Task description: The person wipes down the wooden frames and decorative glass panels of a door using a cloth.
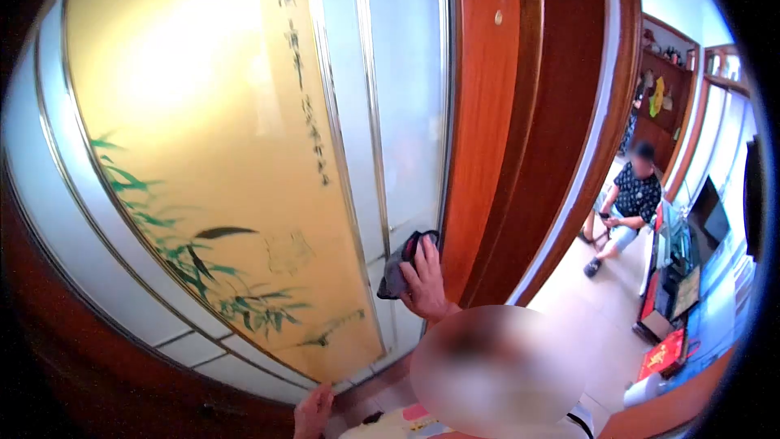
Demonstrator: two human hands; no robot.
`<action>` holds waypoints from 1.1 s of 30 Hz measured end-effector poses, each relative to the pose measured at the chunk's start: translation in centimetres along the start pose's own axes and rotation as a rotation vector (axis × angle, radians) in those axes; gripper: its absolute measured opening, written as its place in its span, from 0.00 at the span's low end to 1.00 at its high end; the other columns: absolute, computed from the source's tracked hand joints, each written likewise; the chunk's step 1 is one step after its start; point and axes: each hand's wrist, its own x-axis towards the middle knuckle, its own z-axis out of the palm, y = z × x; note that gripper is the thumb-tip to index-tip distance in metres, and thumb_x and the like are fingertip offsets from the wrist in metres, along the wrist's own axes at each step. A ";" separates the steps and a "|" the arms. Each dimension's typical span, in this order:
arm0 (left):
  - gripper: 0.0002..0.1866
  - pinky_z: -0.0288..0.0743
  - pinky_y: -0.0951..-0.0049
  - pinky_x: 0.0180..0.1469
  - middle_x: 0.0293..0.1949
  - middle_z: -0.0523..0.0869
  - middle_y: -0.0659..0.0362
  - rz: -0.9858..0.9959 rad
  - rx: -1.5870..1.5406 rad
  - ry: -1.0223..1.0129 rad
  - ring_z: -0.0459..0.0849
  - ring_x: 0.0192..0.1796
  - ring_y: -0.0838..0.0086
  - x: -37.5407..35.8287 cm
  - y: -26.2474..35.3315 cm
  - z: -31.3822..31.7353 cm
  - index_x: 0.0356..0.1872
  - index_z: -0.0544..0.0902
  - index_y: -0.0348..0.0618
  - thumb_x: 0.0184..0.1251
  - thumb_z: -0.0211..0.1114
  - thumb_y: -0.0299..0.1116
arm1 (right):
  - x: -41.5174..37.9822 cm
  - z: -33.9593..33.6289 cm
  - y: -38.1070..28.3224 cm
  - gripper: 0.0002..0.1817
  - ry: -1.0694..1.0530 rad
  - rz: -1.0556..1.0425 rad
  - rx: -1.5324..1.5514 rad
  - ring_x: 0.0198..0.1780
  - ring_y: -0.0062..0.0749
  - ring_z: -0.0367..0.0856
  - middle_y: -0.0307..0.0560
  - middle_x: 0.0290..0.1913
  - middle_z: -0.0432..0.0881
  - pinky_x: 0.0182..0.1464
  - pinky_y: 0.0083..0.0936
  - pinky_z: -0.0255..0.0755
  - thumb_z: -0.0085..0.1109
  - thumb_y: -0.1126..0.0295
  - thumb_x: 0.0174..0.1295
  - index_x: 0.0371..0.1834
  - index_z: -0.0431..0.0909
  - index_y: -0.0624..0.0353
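Note:
My right hand (424, 280) presses a dark grey cloth (398, 264) against the frosted glass panel (402, 114) of a sliding door, close to its right wooden frame (487, 114). Low down, my left hand (313, 410) rests with fingers up against the bottom of the door, just below the yellow panel (219, 154) painted with green bamboo and black calligraphy. It holds nothing. A blurred patch (491, 374) hides the space between my arms.
The dark wooden door surround (97, 366) curves along the left and bottom. To the right a tiled room opens, where another person (630, 203) sits by a low table (674, 276). Wooden shelves (662, 97) stand behind them.

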 end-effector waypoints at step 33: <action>0.14 0.79 0.65 0.44 0.51 0.83 0.54 0.117 0.116 0.696 0.85 0.44 0.64 -3.8 9.1 -10.1 0.53 0.80 0.44 0.74 0.53 0.35 | 23.4 -5.5 -12.1 0.23 -0.241 -1.368 0.025 0.69 0.37 0.65 0.44 0.66 0.69 0.69 0.42 0.59 0.46 0.64 0.65 0.64 0.69 0.53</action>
